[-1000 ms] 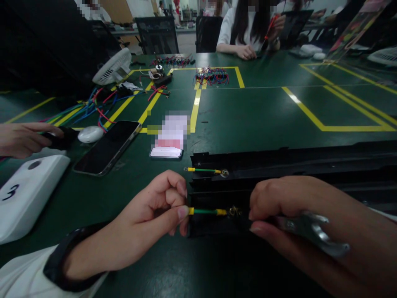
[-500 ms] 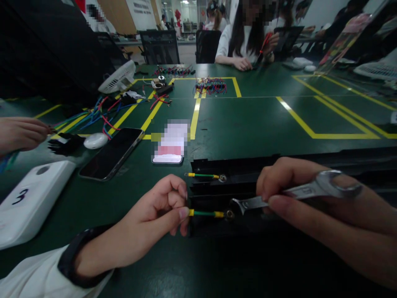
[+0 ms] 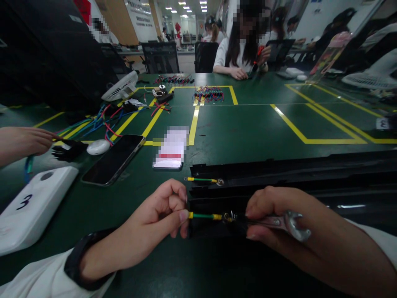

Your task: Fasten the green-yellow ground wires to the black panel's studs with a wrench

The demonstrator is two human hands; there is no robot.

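Between thumb and fingers, my left hand (image 3: 161, 215) pinches the left end of a short green-and-yellow wire (image 3: 203, 216). That wire's right end meets a nut (image 3: 228, 216) on a long black metal strip (image 3: 198, 203). My right hand (image 3: 285, 219) grips a silver wrench (image 3: 276, 222), whose left end is at the nut; I cannot tell how it sits there. The wrench's open jaw points right, past my fingers. Behind lies a second black strip (image 3: 263, 171) with a similar wire (image 3: 201, 180) fixed by a nut.
A lit phone (image 3: 170, 149), a dark phone (image 3: 114, 159) and a white case marked 3 (image 3: 34, 207) lie to the left. Another person's hand (image 3: 25, 142) is near loose wires (image 3: 105, 120) at far left. Across the table a person (image 3: 238, 62) holds a red tool.
My right hand has moved left and turned the wrench, bringing its left end onto the nut. My left hand keeps its pinch on the wire. The view has tilted up slightly.
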